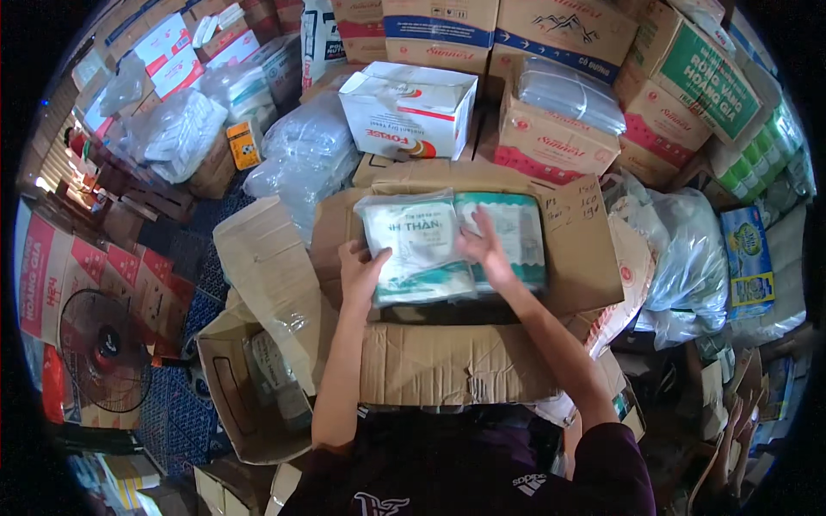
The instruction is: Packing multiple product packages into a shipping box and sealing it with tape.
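In front of me stands an open cardboard box [447, 365] with its flaps folded out. Over its left half lies a flat white and green plastic packet [420, 236] in clear wrapping, slightly tilted. My left hand [361, 273] grips the packet's left edge, its thumb on top. At the right edge is my right hand [487, 249], fingers spread, the fingertips against or just beside the wrapping; contact is hard to tell. A similar green and white packet [520, 236] lies in the box's right half, partly behind my right hand.
Left of the box sits a smaller open carton [225, 378] with packets inside. A white carton [409, 112] and bundled clear plastic [301, 159] stand behind. Stacked cartons [559, 138] line the back. Clear bags [688, 249] crowd the right; a fan [105, 344] stands far left.
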Tool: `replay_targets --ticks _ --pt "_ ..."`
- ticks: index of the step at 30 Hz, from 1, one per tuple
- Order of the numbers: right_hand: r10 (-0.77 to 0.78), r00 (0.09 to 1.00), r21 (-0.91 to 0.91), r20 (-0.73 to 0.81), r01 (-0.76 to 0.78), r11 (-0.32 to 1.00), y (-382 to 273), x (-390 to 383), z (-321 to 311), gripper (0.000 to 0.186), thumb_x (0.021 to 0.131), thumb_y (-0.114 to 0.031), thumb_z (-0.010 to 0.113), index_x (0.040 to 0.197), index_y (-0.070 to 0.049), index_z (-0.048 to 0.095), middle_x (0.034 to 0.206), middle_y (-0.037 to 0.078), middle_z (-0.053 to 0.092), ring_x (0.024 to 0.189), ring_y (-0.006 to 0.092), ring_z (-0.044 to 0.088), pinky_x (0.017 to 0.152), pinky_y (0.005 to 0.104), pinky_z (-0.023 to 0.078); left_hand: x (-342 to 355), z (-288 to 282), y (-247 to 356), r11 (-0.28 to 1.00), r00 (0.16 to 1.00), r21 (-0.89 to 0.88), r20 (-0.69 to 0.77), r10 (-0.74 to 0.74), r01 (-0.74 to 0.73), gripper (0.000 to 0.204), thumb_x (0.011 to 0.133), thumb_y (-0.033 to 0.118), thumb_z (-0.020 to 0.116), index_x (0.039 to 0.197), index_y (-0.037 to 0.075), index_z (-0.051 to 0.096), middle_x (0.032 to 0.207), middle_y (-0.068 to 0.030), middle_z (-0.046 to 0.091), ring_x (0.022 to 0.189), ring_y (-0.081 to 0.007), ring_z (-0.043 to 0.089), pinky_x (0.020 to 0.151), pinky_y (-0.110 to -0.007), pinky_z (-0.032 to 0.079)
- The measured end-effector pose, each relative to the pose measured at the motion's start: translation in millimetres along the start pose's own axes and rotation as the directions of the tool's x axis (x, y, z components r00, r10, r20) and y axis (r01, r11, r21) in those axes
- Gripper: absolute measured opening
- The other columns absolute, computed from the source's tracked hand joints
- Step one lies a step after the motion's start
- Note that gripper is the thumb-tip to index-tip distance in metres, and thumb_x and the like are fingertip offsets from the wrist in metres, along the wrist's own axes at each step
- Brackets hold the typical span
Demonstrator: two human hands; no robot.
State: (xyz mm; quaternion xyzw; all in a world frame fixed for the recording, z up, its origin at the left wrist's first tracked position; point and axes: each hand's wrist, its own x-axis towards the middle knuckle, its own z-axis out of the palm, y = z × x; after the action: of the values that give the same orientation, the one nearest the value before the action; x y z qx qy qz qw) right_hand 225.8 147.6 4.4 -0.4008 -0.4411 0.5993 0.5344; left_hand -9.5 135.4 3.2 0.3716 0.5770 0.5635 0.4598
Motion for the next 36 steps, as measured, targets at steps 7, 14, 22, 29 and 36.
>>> replay_targets --ticks 7,14,22,29,36 --pt "-0.052 0.997 -0.180 0.060 0.062 0.982 -51.1 0.7 -33.2 0.047 0.081 -0.024 0.067 0.120 -0.002 0.051 0.093 0.007 0.061 0.083 0.0143 0.056 0.069 0.0255 0.044 -10.2 -8.6 32.5 0.978 0.814 -0.207 0.568 0.120 0.000 0.054 0.071 0.007 0.068 0.119 0.002 0.044 0.110 -0.0100 0.054 0.104 -0.0202 0.052 0.087 -0.031 0.042" --pt "0.044 0.980 -0.840 0.195 0.144 0.523 -127.6 -63.1 -53.3 0.036 0.072 -0.022 0.073 0.099 0.000 0.064 0.085 0.012 0.067 0.072 0.0167 0.063 0.069 0.0289 0.049 -52.0 27.7 32.7 0.868 0.718 0.282 0.686 0.115 -0.409 0.048 0.073 0.033 0.073 0.104 -0.001 0.058 0.096 -0.0132 0.065 0.086 -0.0183 0.061 0.077 -0.030 0.046" --pt "0.107 0.994 -0.927 -0.011 -0.050 0.373 -74.2 -99.3 -117.6 0.017 0.072 -0.009 0.066 0.087 0.001 0.065 0.075 0.014 0.067 0.068 0.0198 0.065 0.065 0.0304 0.051 -68.7 66.2 -60.4 0.555 0.661 0.430 0.676 0.326 -0.713 0.033 0.080 0.022 0.065 0.105 0.001 0.062 0.068 -0.0189 0.062 0.060 -0.0264 0.063 0.059 -0.037 0.048" --pt "-0.012 0.999 -0.927 0.042 0.043 0.374 -68.1 -101.2 -85.9 0.016 0.073 -0.008 0.062 0.087 0.001 0.061 0.083 0.019 0.063 0.075 0.0342 0.062 0.068 0.0379 0.049 -61.4 64.0 -19.7 0.789 0.694 0.601 0.623 -0.361 -0.130 0.051 0.073 0.029 0.069 0.112 0.000 0.057 0.086 -0.0165 0.065 0.078 -0.0226 0.064 0.070 -0.033 0.048" --pt "0.308 0.808 -0.790 0.502 0.284 0.544 -46.4 -92.3 -71.3 0.025 0.080 -0.016 0.065 0.101 -0.003 0.063 0.093 0.015 0.065 0.082 0.0277 0.064 0.074 0.0326 0.050 -95.3 -13.3 26.8 0.909 0.845 0.372 0.533 -0.043 -0.188 0.043 0.084 0.027 0.065 0.115 -0.001 0.055 0.097 -0.0137 0.065 0.090 -0.0218 0.063 0.078 -0.031 0.050"
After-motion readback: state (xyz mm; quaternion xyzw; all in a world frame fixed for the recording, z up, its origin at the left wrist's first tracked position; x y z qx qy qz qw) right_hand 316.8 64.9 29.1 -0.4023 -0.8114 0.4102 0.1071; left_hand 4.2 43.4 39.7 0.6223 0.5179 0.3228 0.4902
